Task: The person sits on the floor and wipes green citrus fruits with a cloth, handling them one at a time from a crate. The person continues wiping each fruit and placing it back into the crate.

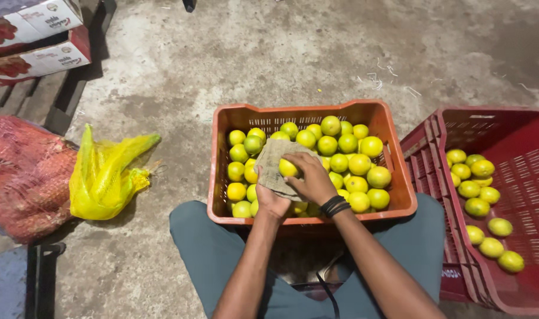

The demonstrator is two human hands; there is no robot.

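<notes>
1. The left hand (272,201) grips a beige burlap cloth (273,167) from below, over the orange plastic crate (308,113) full of yellow-green citrus fruit.
2. The right hand (309,177) clamps one yellow-green citrus fruit (287,169) against the cloth; both hands meet there.
3. A red plastic crate (505,133) at the right holds fewer fruit.
4. A yellow mesh bag (107,174) lies on the concrete floor (251,59).

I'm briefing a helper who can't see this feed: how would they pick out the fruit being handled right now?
Find the orange crate between the seated person's knees, full of yellow-green citrus. Over its left half, the left hand holds a tan cloth. The fruit lies on that cloth under the fingers of the right hand, the only one wrapped in cloth and gripped.
</notes>
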